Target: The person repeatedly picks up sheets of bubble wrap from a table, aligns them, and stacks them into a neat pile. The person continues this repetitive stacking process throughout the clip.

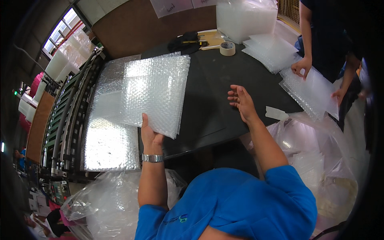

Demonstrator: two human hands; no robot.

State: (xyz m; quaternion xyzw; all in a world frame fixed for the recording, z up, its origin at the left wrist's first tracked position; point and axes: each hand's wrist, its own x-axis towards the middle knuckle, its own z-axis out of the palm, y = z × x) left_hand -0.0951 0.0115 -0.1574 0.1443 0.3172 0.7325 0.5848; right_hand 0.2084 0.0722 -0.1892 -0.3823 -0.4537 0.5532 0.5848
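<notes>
white sheets (178, 3): dark handwriting (171, 9) | blue shirt (236, 196): green-blue chest logo (183, 218), lettering (172, 221) too small to read

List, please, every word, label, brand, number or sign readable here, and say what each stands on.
White paper sheets on the brown board: dark handwriting, wording withheld.
Blue short-sleeved shirt: small green-and-blue logo with dark marks beside it, too small to read.
Beige tape roll: markings inside the core, too small to read.
Clear bubble-wrap sheets in the left hand: no lettering I can make out.
</notes>
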